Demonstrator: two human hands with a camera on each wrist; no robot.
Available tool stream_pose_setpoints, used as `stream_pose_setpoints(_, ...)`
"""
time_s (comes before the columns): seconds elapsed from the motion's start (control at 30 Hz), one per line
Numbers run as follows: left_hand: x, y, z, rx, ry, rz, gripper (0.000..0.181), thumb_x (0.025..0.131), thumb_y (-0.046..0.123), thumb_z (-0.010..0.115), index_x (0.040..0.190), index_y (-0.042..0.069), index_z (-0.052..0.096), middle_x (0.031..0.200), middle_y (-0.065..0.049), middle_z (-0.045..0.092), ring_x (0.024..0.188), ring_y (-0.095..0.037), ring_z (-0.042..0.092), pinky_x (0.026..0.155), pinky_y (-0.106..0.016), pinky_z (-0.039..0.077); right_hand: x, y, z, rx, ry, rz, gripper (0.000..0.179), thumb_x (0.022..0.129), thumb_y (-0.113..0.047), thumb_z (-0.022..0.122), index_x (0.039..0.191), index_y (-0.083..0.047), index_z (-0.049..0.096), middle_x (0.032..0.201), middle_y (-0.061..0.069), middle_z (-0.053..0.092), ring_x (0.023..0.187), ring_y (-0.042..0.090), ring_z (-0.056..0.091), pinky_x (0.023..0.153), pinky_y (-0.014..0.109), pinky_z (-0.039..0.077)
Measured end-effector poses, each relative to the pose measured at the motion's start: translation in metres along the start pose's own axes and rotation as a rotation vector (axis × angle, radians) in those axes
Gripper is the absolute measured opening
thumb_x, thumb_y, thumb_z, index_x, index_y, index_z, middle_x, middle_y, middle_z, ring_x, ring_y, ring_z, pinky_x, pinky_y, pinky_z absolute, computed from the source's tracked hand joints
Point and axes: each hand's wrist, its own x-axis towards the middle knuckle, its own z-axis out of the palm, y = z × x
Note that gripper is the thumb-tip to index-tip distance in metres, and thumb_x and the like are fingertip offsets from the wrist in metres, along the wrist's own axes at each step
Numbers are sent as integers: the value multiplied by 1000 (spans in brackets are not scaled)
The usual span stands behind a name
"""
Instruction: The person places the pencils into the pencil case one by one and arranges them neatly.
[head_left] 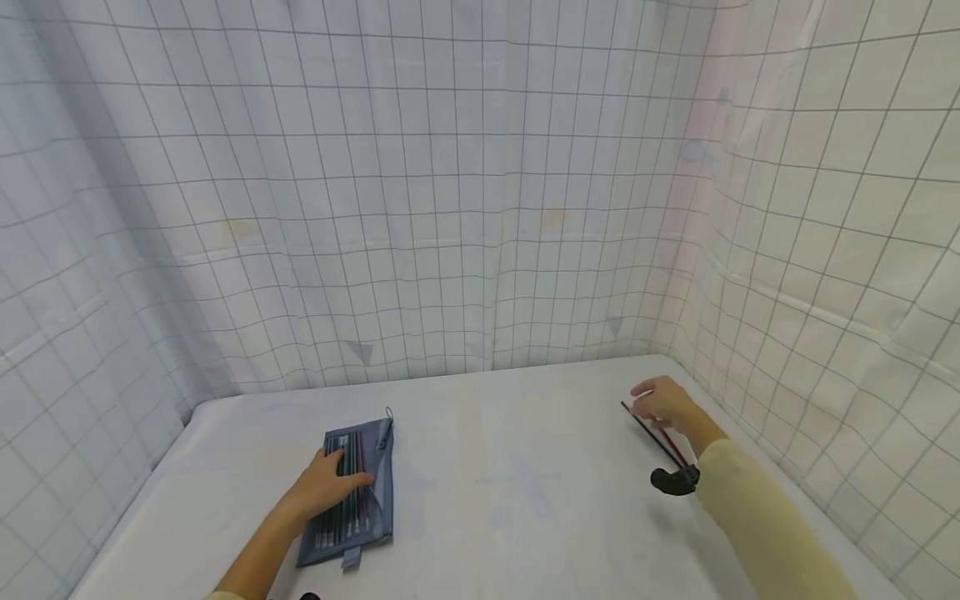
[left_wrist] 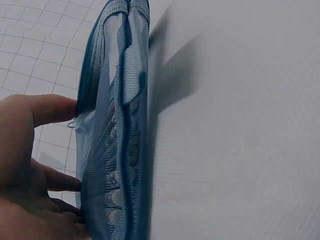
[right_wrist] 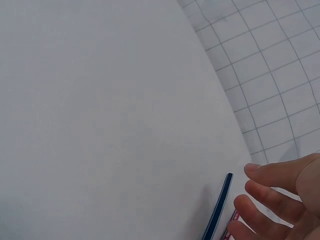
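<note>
On the left of the table lies a blue mesh zip pencil case [head_left: 383, 475] with several slim pencils [head_left: 348, 508] showing through it. My left hand [head_left: 324, 490] rests on top of it, thumb and fingertips touching the mesh in the left wrist view. At the far right, a dark blue pencil [right_wrist: 218, 207] and a red one [right_wrist: 230, 226] lie close together. Over them is my right hand [head_left: 663, 402], its fingers loosely bent and apart from the thumb. In the right wrist view the lower fingers overlap the red pencil, and the blue one is just beside them.
A white cloth covers the table [head_left: 510, 467]. Grid-patterned white curtains [head_left: 450, 208] hang along its back and both sides, with the right curtain close to my right arm. A black wrist device [head_left: 677, 480] sits at my right wrist.
</note>
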Motion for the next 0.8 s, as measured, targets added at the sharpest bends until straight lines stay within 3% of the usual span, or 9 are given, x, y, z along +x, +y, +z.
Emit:
stream_pose_setpoints(0.37, 3, -1, 1, 11, 2, 1, 99, 95, 47, 68, 150, -22, 23, 153, -52, 3, 140, -68, 11, 111, -75, 17, 4, 18, 8, -173, 31, -46, 41, 87, 0, 75, 123, 15, 62, 103, 17, 67, 65, 15, 53, 59, 30, 52)
stream_pose_setpoints(0.47, 3, -2, 2, 13, 5, 1, 101, 94, 48, 68, 150, -23, 23, 152, -52, 4, 140, -69, 11, 111, -75, 18, 7, 22, 10, -272, 46, -71, 38, 85, 1, 76, 119, 14, 65, 106, 21, 69, 71, 21, 59, 61, 33, 54)
stream_pose_setpoints(0.67, 3, -2, 2, 17, 12, 9, 101, 94, 48, 69, 150, -23, 24, 153, -52, 4, 140, -68, 12, 111, -75, 18, 7, 23, 14, -537, 91, -158, 30, 81, 1, 74, 111, 8, 73, 111, 25, 70, 97, 39, 65, 83, 51, 55)
stream_pose_setpoints(0.8, 1, -1, 1, 14, 10, 8, 102, 94, 49, 69, 150, -22, 23, 152, -52, 3, 140, -68, 11, 111, -75, 18, 5, 22, 16, -556, 97, -146, 30, 82, 0, 73, 111, 6, 74, 115, 27, 69, 98, 39, 65, 83, 54, 54)
